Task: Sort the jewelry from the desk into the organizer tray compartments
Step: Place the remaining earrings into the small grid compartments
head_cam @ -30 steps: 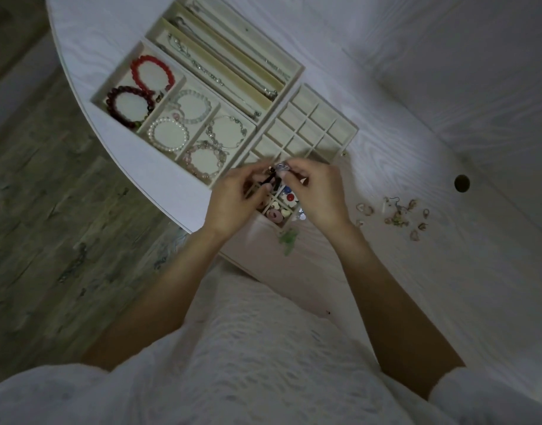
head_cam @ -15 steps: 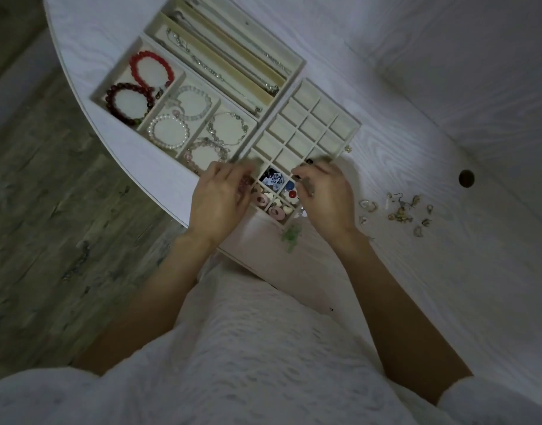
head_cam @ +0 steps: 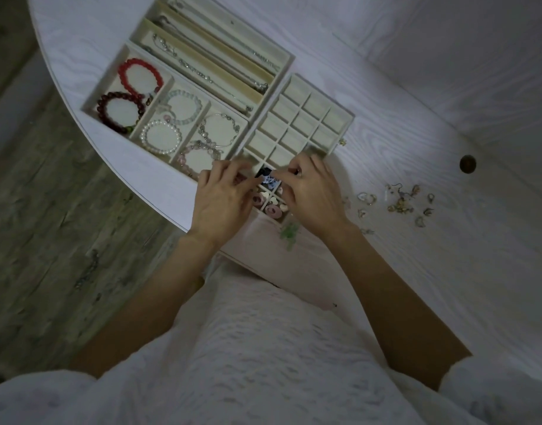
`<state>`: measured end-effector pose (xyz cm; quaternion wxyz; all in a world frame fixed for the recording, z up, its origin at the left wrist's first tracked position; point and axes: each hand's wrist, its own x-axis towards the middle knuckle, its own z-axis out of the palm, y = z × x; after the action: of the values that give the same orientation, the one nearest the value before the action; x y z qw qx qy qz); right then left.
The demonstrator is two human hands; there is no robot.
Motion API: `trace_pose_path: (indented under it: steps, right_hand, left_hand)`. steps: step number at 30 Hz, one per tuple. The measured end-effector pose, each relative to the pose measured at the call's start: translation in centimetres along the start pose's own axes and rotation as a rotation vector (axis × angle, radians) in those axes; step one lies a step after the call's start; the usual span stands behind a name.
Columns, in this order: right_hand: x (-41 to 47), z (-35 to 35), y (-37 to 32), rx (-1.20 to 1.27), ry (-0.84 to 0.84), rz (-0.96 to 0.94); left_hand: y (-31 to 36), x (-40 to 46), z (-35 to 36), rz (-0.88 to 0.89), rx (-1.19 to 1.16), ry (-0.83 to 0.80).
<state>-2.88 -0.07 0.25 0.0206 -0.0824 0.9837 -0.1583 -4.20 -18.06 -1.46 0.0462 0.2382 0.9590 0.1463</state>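
The grid organizer tray [head_cam: 343, 118] lies on the white desk, its far compartments bare. Both hands hover over its near end. My left hand [head_cam: 223, 200] reaches in with blurred, fairly straight fingers. My right hand [head_cam: 312, 194] has curled fingers whose tips meet a dark blue-and-white piece [head_cam: 268, 178] in a compartment; whether they pinch it is unclear. Pink ring-shaped pieces [head_cam: 274, 210] sit in the nearest compartments. Loose small jewelry [head_cam: 400, 204] is scattered on the desk to the right. A green piece [head_cam: 289, 236] lies by my right wrist.
A bracelet tray [head_cam: 88, 102] with several beaded bracelets and a necklace tray [head_cam: 289, 58] with chains stand at the left and back. A tiny gold piece [head_cam: 342, 142] lies at the grid tray's corner. A round cable hole [head_cam: 467, 163] is at the right. The curved desk edge runs close to the trays.
One second ago both hands held a piece together above the tray. They lowered and parted, and the blue-and-white piece now lies in a compartment. The hands have drawn close again.
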Motion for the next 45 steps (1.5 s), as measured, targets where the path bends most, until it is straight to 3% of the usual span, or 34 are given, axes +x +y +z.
trace_pose_path:
  steps: [6, 15, 22, 45]
  right_hand:
    - [0.7, 0.7, -0.2, 0.010, -0.014, 0.010]
    - [-0.1, 0.5, 0.0, 0.027, -0.031, 0.014]
    - [-0.3, 0.9, 0.1, 0.020, -0.017, 0.089]
    - [-0.5, 1.0, -1.1, 0.004, 0.009, 0.012]
  left_hand:
    - [-0.1, 0.6, 0.1, -0.049, -0.074, 0.023]
    - [-0.3, 1.4, 0.2, 0.052, 0.061, -0.079]
    - [0.2, 1.4, -0.2, 0.041, 0.021, -0.039]
    - [-0.4, 1.3, -0.5, 0.133, 0.110, -0.001]
